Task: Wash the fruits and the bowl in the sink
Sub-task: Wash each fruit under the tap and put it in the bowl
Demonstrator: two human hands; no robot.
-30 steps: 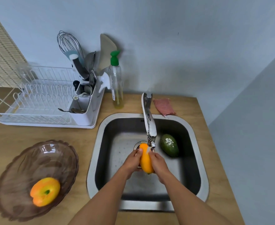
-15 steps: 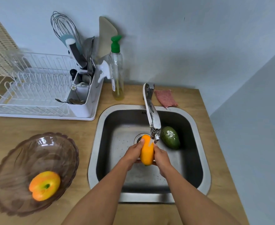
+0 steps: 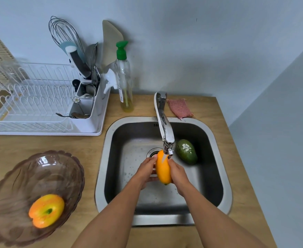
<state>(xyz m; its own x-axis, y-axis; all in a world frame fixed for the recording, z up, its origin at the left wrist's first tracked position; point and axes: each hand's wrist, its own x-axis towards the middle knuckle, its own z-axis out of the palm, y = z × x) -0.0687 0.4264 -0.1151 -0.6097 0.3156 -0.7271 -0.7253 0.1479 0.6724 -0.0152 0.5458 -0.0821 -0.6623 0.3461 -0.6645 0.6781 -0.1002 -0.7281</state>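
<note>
Three fruits, one bowl. The left hand (image 3: 146, 170) and right hand (image 3: 178, 173) are both clamped around the yellow mango (image 3: 163, 170) under the tap (image 3: 165, 126), over the middle of the sink (image 3: 226, 176). The green fruit (image 3: 186, 152) lies at the sink's back right, and the orange fruit (image 3: 46, 210) sits in the bowl (image 3: 75, 163) at the counter's (image 3: 206, 108) front left corner. The fingertips under the mango are hidden

The mango (image 3: 163, 169) hides the inner fingers of the left hand (image 3: 146, 169) and right hand (image 3: 178, 173) that hold it, and covers part of the drain (image 3: 151, 152). The dish rack (image 3: 30, 104) runs off the left edge; a clear thing (image 3: 12, 68) at its back is blurred. The label on the soap bottle (image 3: 123, 77) is too small to read.
</note>
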